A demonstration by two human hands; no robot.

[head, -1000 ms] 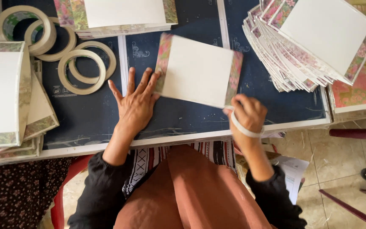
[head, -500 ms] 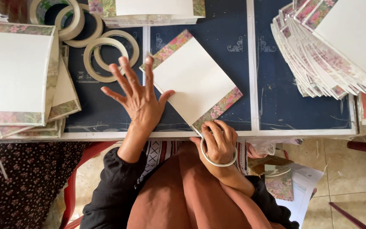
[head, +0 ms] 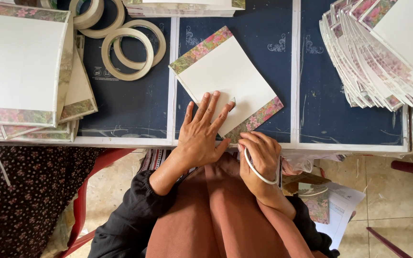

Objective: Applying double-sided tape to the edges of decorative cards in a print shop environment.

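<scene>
Near the bench's front edge, her left hand (head: pixel 201 138) lies flat, fingers spread, on a white card (head: pixel 225 79); right hand (head: pixel 260 157) grips a tape roll (head: pixel 259 171). The card looks light and stiff, best pinched by its edges.

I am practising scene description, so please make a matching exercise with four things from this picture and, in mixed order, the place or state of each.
Things:
1. left hand
2. right hand
3. loose tape rolls
4. fanned stack of sheets

Places or states:
A. spread out at the far right of the table
B. flat on the white card with floral edges
C. lying at the upper left, beyond the card
D. at the card's near corner, a tape ring around it

Pairs: 1-B, 2-D, 3-C, 4-A
</scene>
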